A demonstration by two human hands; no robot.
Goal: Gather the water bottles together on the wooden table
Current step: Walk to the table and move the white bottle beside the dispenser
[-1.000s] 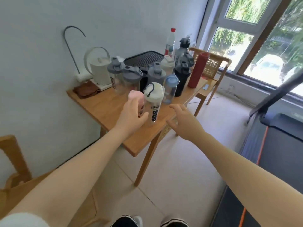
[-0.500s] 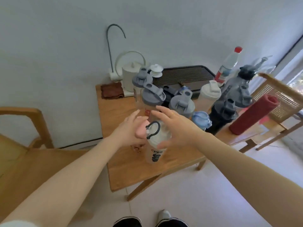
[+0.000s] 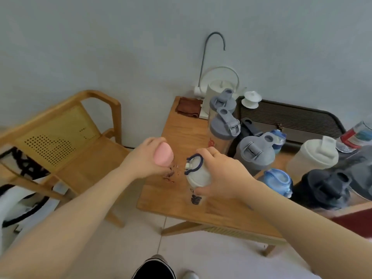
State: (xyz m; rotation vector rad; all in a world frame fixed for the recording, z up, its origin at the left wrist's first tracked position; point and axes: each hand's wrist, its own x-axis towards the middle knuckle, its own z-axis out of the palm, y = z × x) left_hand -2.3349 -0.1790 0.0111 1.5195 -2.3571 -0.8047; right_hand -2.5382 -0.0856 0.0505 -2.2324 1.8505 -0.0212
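On the wooden table [image 3: 181,135] my left hand [image 3: 145,158] grips a clear bottle with a pink lid [image 3: 163,154] near the table's left edge. Just to its right, my right hand [image 3: 221,176] grips a clear bottle with a white lid and dark loop [image 3: 196,174]. Behind and to the right stand several more bottles: two with grey flip lids [image 3: 225,125], a larger grey-lidded one [image 3: 254,154], a blue-lidded one [image 3: 276,181], a black one [image 3: 324,188] and a frosted white one [image 3: 314,156].
A white kettle [image 3: 217,89], a brown cloth [image 3: 188,107] and a dark slatted tray [image 3: 289,121] sit at the table's back by the wall. A wooden cane chair [image 3: 60,137] stands left of the table. My shoes [image 3: 155,268] show on the tiled floor.
My view has swung left and down. My left hand now holds the pink-lidded bottle from the side, and my right hand has closed round the white-lidded bottle's top.
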